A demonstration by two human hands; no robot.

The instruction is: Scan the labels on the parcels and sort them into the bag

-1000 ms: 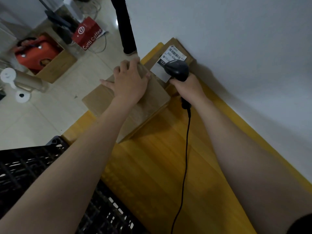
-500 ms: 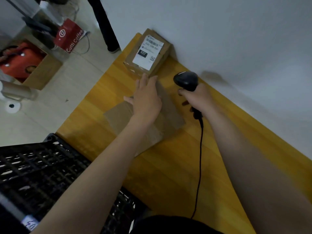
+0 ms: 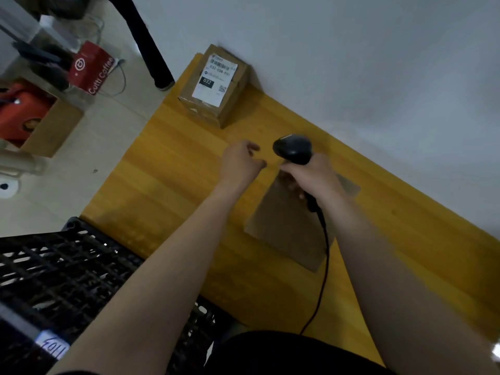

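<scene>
On the floor at the far left, an open cardboard carton (image 3: 54,125) held something orange (image 3: 19,109). A red paper bag (image 3: 92,67) printed "Cotti Coffee" stood just beyond it. Nearer the person, a black slatted crate (image 3: 67,266) sat beside the near-left edge of the yellow wooden worktop (image 3: 167,171).

In the worktop's far corner, hard against the white wall (image 3: 378,77), sat a cardboard box parcel (image 3: 201,110). Its white shipping label (image 3: 215,77) faced up (the figures 032 were readable on it). The left hand (image 3: 239,165) hovered above bare wood, near that parcel but apart from it, with its fingers loosely curled and holding nothing.

Just to its right, the right hand (image 3: 311,177) gripped the handle of a black barcode scanner (image 3: 293,150). The scanner's head pointed away toward the wall, and its cable (image 3: 323,255) trailed back to the person. Under that hand a flat brown parcel (image 3: 284,234) lay on the worktop with a plain face up. Whether the fingers touched it could not be told.
</scene>
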